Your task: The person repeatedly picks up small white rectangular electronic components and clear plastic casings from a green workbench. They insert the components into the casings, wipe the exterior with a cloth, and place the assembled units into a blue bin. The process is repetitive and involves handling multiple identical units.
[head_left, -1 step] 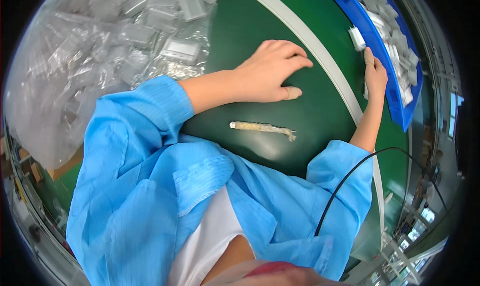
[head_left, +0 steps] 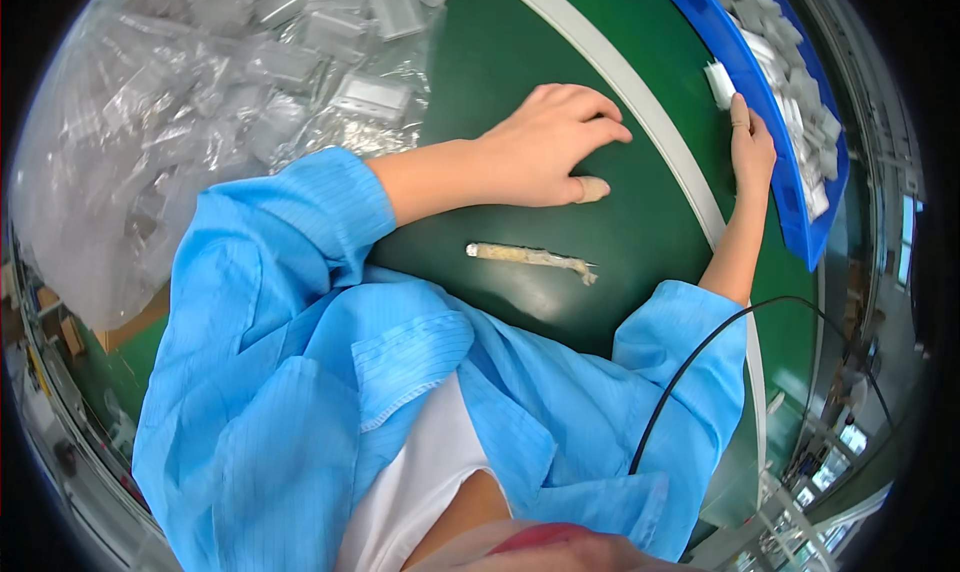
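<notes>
hands apart on the green desk

the left hand (head_left: 545,147) is rested palm down on the desk (head_left: 520,62), fingers loosely curled, nothing held. the right hand (head_left: 752,147) is laid flat against the blue tray (head_left: 790,187), touching a small clear packet (head_left: 720,84). a pale slim stick (head_left: 530,259) is left lying just below the left hand.

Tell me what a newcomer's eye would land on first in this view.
The bright blue smock sleeves fill the lower half, over a dark green work surface. The left hand rests flat on that surface at centre, with a small pale wrapped stick lying just below it. At upper left sits a heap of clear plastic bags, and the right hand touches the rim of the blue plastic tray of small clear packets at upper right.
</notes>
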Action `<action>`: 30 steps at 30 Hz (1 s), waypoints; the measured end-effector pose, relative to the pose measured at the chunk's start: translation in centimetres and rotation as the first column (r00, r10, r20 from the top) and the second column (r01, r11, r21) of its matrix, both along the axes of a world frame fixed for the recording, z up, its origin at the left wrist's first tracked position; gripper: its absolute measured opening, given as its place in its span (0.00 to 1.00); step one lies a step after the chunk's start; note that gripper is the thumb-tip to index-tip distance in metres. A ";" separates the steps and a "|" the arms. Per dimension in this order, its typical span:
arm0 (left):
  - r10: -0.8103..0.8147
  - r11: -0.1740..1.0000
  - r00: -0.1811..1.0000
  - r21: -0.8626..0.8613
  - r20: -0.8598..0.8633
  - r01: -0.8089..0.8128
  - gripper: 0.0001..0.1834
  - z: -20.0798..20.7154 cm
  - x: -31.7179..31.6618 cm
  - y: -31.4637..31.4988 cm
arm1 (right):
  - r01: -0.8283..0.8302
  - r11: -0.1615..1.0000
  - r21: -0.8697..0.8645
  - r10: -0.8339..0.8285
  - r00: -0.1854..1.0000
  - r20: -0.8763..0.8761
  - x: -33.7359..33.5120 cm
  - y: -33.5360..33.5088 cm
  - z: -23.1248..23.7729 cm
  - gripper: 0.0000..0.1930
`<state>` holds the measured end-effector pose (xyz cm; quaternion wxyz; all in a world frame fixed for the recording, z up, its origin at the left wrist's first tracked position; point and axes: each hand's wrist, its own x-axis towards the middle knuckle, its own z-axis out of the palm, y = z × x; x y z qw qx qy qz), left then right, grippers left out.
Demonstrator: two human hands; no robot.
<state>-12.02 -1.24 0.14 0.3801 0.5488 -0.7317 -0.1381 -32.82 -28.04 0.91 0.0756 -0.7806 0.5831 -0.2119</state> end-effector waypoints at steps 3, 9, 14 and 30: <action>-0.007 1.000 0.999 -0.027 -0.044 0.006 0.25 0.5 0.0 0.3 | -0.065 0.991 -0.116 0.046 0.987 -0.157 1.7 -2.1 -1.8 0.31; 0.297 0.954 0.803 0.194 -0.516 -0.228 0.24 1.6 2.1 -0.9 | -0.471 0.879 0.074 0.365 0.764 0.532 6.2 6.4 0.8 0.21; -0.003 0.990 0.526 0.070 -0.851 0.119 0.24 2.6 3.9 -1.6 | -0.797 0.573 0.190 0.347 0.446 0.825 7.4 14.0 4.6 0.19; -0.048 0.971 0.342 0.036 -0.939 0.235 0.21 3.7 2.3 -0.4 | -0.917 0.365 0.159 -0.210 0.085 0.974 8.0 16.8 2.5 0.26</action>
